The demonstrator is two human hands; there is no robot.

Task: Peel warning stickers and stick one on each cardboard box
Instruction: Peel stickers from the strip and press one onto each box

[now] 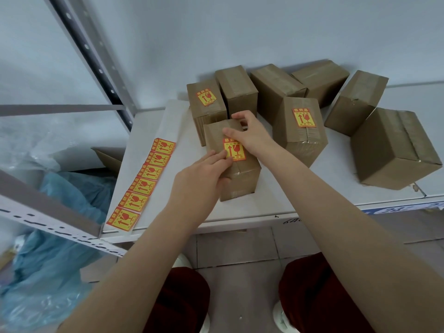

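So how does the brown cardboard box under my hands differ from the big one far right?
The box under the hands bears a yellow warning sticker; the big box shows none. The left hand and right hand touch the first; nothing touches the big box. Both are taped cardboard.

The cardboard boxes (394,152) are matt brown, sealed with shiny tape (307,137). The sticker strip (144,186) is glossy paper. The tabletop (264,207) is smooth, matt white. The shelf upright (96,66) is grey painted metal; the blue bag (60,260) is thin, crinkled plastic.
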